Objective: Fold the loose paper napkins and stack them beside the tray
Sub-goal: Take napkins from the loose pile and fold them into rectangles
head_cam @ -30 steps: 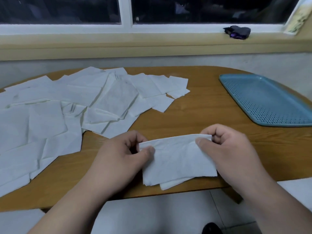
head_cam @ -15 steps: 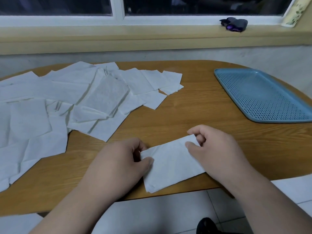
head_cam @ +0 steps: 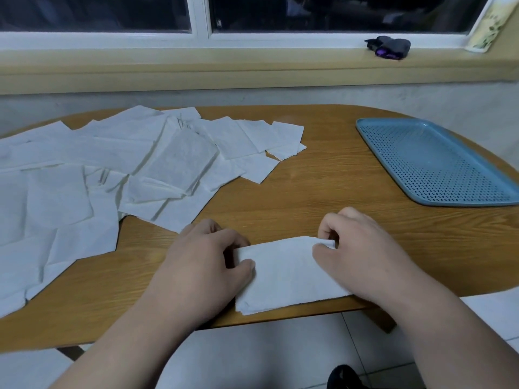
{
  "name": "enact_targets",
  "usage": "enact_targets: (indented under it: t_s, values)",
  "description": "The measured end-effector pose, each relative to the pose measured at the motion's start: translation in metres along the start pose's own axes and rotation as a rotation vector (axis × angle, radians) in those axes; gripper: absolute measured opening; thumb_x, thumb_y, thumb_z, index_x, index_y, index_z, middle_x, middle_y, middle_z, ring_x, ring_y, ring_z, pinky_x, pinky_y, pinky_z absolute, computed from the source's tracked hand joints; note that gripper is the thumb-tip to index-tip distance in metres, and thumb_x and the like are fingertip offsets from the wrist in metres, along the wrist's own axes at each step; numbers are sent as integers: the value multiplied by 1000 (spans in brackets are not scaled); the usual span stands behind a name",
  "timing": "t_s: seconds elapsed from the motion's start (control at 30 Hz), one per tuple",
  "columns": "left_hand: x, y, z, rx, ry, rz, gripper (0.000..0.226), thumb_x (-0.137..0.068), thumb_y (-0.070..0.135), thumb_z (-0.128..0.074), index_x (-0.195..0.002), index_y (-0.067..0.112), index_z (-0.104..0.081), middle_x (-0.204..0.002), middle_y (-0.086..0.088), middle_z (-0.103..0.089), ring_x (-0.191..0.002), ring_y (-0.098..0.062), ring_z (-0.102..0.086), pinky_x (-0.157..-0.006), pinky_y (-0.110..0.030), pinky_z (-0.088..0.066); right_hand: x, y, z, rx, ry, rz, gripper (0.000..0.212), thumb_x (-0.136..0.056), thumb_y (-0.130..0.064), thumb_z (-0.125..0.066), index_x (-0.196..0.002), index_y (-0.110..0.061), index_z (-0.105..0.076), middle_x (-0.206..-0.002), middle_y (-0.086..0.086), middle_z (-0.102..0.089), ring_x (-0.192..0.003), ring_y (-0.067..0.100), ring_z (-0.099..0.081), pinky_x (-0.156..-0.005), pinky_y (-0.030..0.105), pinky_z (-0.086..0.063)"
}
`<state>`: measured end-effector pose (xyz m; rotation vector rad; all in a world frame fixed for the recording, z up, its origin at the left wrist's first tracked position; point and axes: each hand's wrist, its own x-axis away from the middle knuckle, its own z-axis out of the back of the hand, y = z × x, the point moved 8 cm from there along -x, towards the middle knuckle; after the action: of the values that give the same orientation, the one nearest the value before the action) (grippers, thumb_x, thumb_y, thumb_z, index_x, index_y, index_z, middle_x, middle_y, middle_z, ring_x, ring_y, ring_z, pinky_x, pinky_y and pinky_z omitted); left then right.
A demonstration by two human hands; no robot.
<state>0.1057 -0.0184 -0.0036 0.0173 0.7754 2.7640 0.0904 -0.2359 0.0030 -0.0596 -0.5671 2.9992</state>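
Your left hand [head_cam: 202, 265] and right hand [head_cam: 362, 248] each pinch an end of the napkin [head_cam: 283, 273] — long axis crosswise, tray [head_cam: 438, 164] beyond the right.

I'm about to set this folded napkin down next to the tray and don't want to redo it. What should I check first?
1. Grip on the folded napkin: the left hand pinches its left edge and the right hand pinches its upper right corner: ok.
2. Edges lined up: the right hand covers the right side: cannot tell.
3. Landing spot: there is bare table left of the blue tray: ok.
4. A stack beside the tray to align with: none there: not ok.
5. The loose napkins are clear of that spot, lying on the table's left part: ok.
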Motion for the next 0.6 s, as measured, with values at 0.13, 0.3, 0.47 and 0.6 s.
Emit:
enact_targets:
  t_s: [0.13, 0.3, 0.47, 0.6]
  values:
    - [-3, 2, -1, 100, -18, -29, 8, -80, 34, -70, -78, 36, -63, -91, 17, -55, -97, 0, -49, -84, -24, -42, 2, 0, 1, -15, -35, 23, 9, -84, -36, -57, -81, -29, -54, -93, -17, -50, -89, 0, -45, -62, 21, -32]
    - [-5, 4, 1, 108, -33, -29, 9, -85, 32, -68, -80, 33, -61, -85, 19, -61, -88, 5, -52, -66, -12, -38, 4, -5, -4, -29, -56, 107, 6, -87, -41, -58, -90, -36, -55, -96, -21, -48, -97, 0, -42, -76, 22, -35]
    - [-7, 5, 0, 157, -17, -2, 11, -85, 30, -68, -83, 36, -59, -81, 32, -60, -75, 5, -55, -55, -14, -38, 0, -4, -5, -30, -30, 125, 15, -89, -39, -58, -80, -31, -50, -95, -18, -50, -95, 2, -44, -71, 19, -34]
    - [-12, 11, -3, 230, 12, 0, 19, -85, 26, -68, -90, 40, -58, -87, 31, -59, -77, 3, -56, -62, -12, -42, -2, 1, 4, -101, 0, 58, 10, -86, -33, -59, -79, -28, -53, -76, -11, -58, -72, 6, -53, -52, 20, -34]
